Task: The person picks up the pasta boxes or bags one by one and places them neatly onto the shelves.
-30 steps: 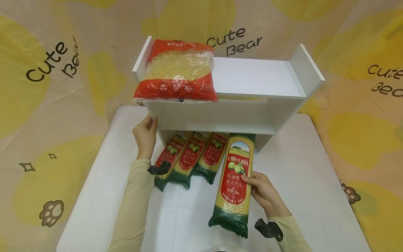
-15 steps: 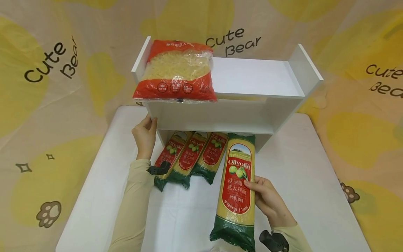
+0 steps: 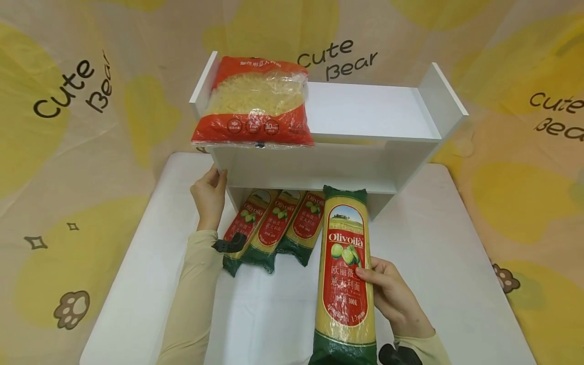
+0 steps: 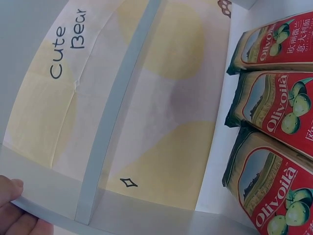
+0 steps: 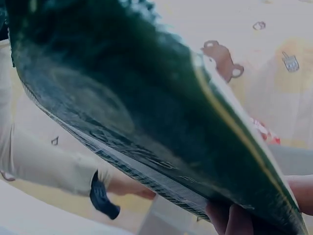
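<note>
In the head view my right hand (image 3: pixel 394 294) grips a spaghetti pack (image 3: pixel 345 284) by its right edge, thumb on the front. The pack is raised, with its top end in front of the shelf's lower board. Its green end fills much of the right wrist view, with fingers (image 5: pixel 234 220) under it. My left hand (image 3: pixel 210 197) pinches the left side panel of the white shelf unit (image 3: pixel 315 165). In the left wrist view its fingers (image 4: pixel 14 210) curl at the panel's edge. Three more spaghetti packs (image 3: pixel 278 223) lie slanted side by side under the lower board.
A red bag of pasta (image 3: pixel 255 104) lies on the top shelf at the left, its front edge overhanging. The unit stands on a white table (image 3: pixel 456 263). A printed cloth (image 3: pixel 515 213) hangs behind and around it.
My right hand has drawn the spaghetti pack toward me and up, so its top end now shows in front of the lower board. The left hand stays at the side panel.
</note>
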The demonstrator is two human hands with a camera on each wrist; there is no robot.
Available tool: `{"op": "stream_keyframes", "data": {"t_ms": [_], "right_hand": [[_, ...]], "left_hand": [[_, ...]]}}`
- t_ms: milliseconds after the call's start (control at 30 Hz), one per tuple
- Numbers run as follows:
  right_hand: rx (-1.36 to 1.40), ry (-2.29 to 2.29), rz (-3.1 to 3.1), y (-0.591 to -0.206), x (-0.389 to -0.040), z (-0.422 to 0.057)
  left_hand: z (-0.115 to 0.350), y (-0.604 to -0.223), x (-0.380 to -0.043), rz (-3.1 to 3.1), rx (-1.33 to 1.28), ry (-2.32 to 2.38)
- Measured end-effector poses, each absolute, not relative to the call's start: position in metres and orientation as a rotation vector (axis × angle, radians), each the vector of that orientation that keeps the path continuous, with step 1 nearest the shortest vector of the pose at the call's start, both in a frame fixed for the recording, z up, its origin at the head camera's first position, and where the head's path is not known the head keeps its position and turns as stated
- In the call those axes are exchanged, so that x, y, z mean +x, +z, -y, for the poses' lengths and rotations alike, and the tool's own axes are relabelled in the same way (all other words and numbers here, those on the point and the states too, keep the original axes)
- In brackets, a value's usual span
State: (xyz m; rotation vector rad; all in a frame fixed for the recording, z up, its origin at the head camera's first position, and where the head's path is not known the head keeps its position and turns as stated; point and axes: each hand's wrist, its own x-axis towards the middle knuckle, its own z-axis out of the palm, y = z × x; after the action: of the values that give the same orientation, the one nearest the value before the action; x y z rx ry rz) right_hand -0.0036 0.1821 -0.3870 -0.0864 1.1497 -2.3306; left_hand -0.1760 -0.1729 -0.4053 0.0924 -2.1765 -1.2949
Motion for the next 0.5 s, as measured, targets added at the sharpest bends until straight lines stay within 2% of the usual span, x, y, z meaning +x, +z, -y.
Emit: {"op": "stream_keyframes", "data": {"t_ms": [500], "right_hand": [[-0.410, -2.366, -1.264, -0.344, -0.016, -0.183]], "left_hand": [[0.174, -0.406, -0.176, 2.179, 0.103, -1.295]]}}
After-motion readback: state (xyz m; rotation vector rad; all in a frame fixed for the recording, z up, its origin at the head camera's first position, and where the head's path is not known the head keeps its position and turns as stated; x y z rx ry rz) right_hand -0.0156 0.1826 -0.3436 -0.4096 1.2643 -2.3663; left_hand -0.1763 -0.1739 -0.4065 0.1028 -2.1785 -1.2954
